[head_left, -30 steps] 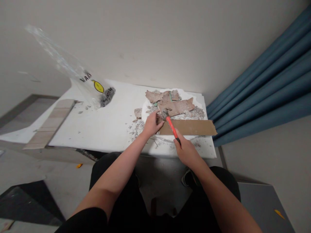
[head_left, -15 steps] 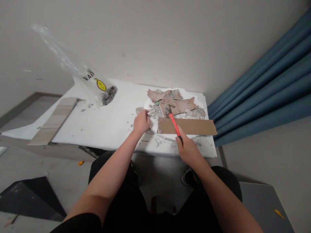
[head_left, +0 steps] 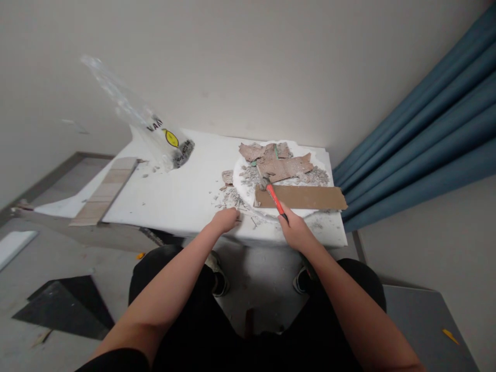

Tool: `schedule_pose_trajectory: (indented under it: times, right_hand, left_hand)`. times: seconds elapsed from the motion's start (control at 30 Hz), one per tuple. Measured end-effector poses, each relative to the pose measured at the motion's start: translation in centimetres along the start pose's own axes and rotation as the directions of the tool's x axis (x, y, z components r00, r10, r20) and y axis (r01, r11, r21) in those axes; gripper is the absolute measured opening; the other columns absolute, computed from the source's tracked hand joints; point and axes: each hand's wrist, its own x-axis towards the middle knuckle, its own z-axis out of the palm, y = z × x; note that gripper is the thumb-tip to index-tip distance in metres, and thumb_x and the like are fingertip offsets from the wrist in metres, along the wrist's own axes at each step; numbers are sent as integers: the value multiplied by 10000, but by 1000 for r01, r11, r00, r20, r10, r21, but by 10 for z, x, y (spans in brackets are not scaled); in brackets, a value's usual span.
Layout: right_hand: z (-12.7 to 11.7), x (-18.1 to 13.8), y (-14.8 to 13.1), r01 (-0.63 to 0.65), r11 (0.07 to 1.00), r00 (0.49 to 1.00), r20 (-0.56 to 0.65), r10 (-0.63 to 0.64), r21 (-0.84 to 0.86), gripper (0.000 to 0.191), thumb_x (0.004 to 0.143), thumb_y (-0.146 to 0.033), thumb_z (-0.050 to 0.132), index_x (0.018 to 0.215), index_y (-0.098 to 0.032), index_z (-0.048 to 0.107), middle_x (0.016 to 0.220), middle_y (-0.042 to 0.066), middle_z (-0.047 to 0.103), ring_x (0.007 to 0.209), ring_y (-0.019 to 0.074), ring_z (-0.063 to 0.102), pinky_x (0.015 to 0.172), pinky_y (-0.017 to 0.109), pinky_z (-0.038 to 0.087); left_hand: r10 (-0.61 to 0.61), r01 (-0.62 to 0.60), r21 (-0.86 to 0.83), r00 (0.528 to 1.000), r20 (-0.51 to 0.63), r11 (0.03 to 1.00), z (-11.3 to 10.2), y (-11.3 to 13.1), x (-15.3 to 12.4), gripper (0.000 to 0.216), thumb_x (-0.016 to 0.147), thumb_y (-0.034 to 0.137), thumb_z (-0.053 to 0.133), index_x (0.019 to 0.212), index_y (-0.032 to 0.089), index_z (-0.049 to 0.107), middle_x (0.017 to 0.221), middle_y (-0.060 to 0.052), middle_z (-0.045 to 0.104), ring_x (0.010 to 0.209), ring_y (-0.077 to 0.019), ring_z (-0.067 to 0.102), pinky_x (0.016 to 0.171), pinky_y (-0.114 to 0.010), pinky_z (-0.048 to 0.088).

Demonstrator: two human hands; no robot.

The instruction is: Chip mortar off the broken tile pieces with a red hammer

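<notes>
My right hand (head_left: 297,231) is wrapped round the grip of a hammer (head_left: 275,199) with a red handle. The hammer's metal head rests over the left end of a brown board strip (head_left: 310,197). Near the front of the white-covered table, my left hand (head_left: 226,220) is closed in a pinch beside thin dark nails (head_left: 253,222); whatever its fingertips hold is too small to make out. Behind the strip, torn brownish pieces of board (head_left: 289,168) lie among grey crumbs on a round white sheet (head_left: 239,181).
A clear plastic bag (head_left: 155,139) with a yellow lemon print stands at the table's left. Next to it lies a wood-patterned plank (head_left: 106,191). Blue curtains (head_left: 418,129) hang at the right. Black sheets (head_left: 65,307) lie on the floor, and a grey panel (head_left: 418,320) is at the lower right.
My left hand has moved from the edge of the rubble toward the table's front edge, down by the nails. The hammer stays in my right hand, its head slightly lower. The view has shifted a little.
</notes>
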Motion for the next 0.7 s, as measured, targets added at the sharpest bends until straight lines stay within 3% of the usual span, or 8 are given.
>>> schedule_pose_trajectory:
  times: [0.13, 0.27, 0.37, 0.47, 0.6, 0.7]
  right_hand:
    - [1, 1, 7, 46, 999, 997, -58, -46, 12, 585, 983, -280, 412, 1550, -141, 416, 1456, 144, 574, 1340, 279, 534, 1098, 434, 432]
    - [1, 0, 8, 59, 998, 998, -36, -58, 20, 572, 961, -254, 440, 1527, -179, 461, 1439, 117, 594, 1325, 268, 545, 1096, 433, 433]
    - [-7, -3, 7, 72, 996, 996, -50, -69, 54, 564, 965, -269, 435, 1522, -183, 472, 1417, 109, 612, 1282, 267, 576, 1083, 437, 444]
    - [-20, -4, 8, 58, 997, 992, -112, -51, 58, 582, 970, -299, 428, 1537, -170, 451, 1397, 121, 624, 1275, 278, 581, 1078, 446, 447]
    - [-35, 2, 20, 19, 999, 982, -189, -11, 38, 603, 957, -285, 432, 1539, -128, 442, 1441, 149, 584, 1322, 294, 542, 1108, 462, 420]
    - [-38, 8, 33, -32, 999, 980, -196, 37, 26, 602, 949, -264, 434, 1534, -124, 448, 1434, 152, 590, 1319, 292, 546, 1112, 467, 417]
  left_hand:
    - [59, -57, 35, 997, -46, 998, 12, 2, -3, 146, 856, 192, 556, 825, 181, 699, 1006, -139, 719, 919, -256, 691, 778, -318, 493]
    - [94, -92, 27, 992, -88, 995, 7, -2, -4, 83, 794, 163, 596, 781, 189, 674, 957, -134, 721, 895, -267, 690, 783, -339, 487]
    - [-39, 36, -22, 982, -184, 999, -8, -11, -5, 35, 769, 205, 612, 788, 212, 640, 871, -95, 718, 840, -254, 675, 724, -323, 472]
    - [-192, 115, -224, 913, -360, 968, -30, -18, -1, 84, 773, 258, 600, 848, 222, 614, 776, -45, 690, 748, -219, 643, 669, -299, 450]
    - [-210, -103, -467, 794, -571, 878, -52, 0, 18, 185, 757, 211, 553, 933, 214, 610, 723, 7, 641, 685, -163, 602, 688, -272, 462]
    - [-117, -220, -446, 782, -612, 867, -58, 27, 38, 174, 743, 202, 553, 895, 203, 636, 724, -2, 643, 679, -163, 585, 695, -284, 466]
